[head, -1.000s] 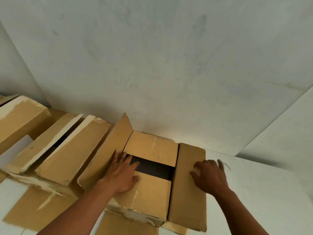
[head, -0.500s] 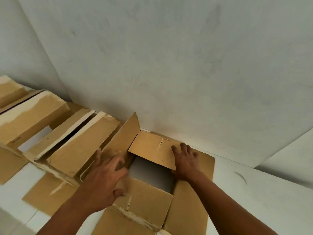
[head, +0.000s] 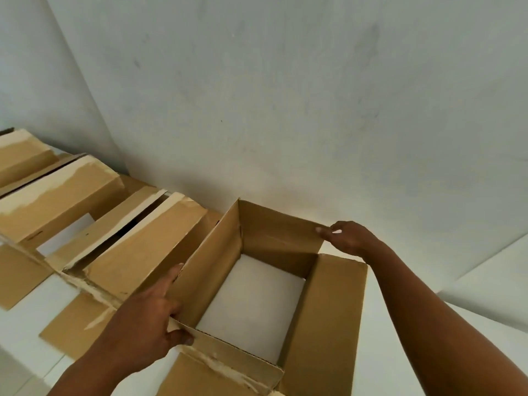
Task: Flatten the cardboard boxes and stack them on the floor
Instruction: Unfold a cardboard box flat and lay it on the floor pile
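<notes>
Nearest, the left hand [head: 148, 318] grips the open cardboard box [head: 205, 270] at its near left corner. The thumb is hooked over the near wall's top edge and the fingers lie together along the outside of the left wall. The box stands at the far edge of the white floor [head: 383, 367], against the wall [head: 285, 110]. It has no bottom, and floor shows through it. Farther off, the right hand [head: 347, 237] pinches the far right corner between thumb and fingertips. To flatten it well, pull these diagonal corners apart so the walls shear along their creases. Steer away from the neighbouring boxes [head: 148, 247] just beside it on the left.
</notes>
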{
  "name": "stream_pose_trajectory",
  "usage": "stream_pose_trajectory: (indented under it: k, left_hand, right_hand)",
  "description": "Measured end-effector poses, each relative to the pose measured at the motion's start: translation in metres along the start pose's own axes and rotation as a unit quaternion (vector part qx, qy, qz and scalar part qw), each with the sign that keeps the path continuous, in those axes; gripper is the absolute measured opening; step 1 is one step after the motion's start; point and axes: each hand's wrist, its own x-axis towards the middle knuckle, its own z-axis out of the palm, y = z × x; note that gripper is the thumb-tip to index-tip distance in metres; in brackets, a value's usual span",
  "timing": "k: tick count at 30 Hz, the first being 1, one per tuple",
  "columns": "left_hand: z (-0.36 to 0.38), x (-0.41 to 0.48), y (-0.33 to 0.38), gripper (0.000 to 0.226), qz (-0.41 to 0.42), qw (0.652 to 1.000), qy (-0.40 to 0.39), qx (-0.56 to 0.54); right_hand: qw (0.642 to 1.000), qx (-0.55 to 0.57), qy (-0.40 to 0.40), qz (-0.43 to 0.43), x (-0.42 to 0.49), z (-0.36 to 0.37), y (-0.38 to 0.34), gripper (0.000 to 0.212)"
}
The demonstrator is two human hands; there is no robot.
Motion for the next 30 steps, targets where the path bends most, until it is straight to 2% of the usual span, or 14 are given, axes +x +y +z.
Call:
stream_pose_trajectory:
  k: [3, 8, 10, 12, 14, 16, 18, 21, 24, 27, 30]
  left_hand:
    - [-0.010, 0.001, 0.008, 0.045, -0.003, 1.000, -0.022, 0.005]
    - [-0.017, 0.003, 0.010, 0.039, 0.013, 0.999, -0.034, 0.009]
    - [-0.018, 0.005, 0.008, 0.042, 0.017, 0.999, -0.033, 0.004]
    - [-0.019, 0.005, 0.006, 0.043, 0.021, 0.999, -0.040, 0.000]
    - [-0.018, 0.006, 0.007, 0.039, 0.023, 0.998, -0.049, -0.011]
    - [-0.017, 0.007, 0.007, 0.031, 0.025, 0.998, -0.055, -0.027]
    - [-0.014, 0.009, 0.005, 0.026, 0.028, 0.997, -0.052, -0.052]
    - [-0.008, 0.009, -0.005, 0.046, 0.043, 0.993, -0.033, -0.102]
    - [-0.017, 0.005, -0.011, 0.040, 0.065, 0.989, -0.011, -0.135]
    - [-0.031, 0.000, -0.020, 0.036, 0.072, 0.985, 0.001, -0.159]
    - [-0.049, -0.004, -0.028, 0.020, 0.104, 0.976, 0.022, -0.188]
  right_hand:
    - [0.998, -0.011, -0.044, 0.034, -0.001, -0.005, 0.002, 0.096]
    - [0.994, -0.016, -0.103, 0.034, 0.001, -0.007, 0.002, 0.099]
    - [0.995, 0.015, -0.098, 0.019, 0.000, -0.010, -0.003, 0.090]
    - [0.994, 0.058, -0.093, 0.013, -0.001, -0.011, -0.012, 0.067]
    - [0.992, 0.083, -0.099, 0.006, -0.001, -0.010, -0.023, 0.043]
    - [0.989, 0.110, -0.097, 0.004, 0.000, -0.006, -0.031, 0.032]
    - [0.986, 0.142, -0.087, 0.009, -0.002, -0.002, -0.035, 0.025]
    - [0.979, 0.192, -0.067, 0.024, -0.008, -0.007, -0.028, 0.023]
    - [0.967, 0.246, -0.046, 0.042, -0.016, -0.025, -0.013, 0.021]
    - [0.958, 0.283, 0.010, 0.054, -0.030, -0.054, -0.003, 0.017]
    - [0.918, 0.384, 0.086, 0.054, -0.057, -0.089, -0.002, 0.009]
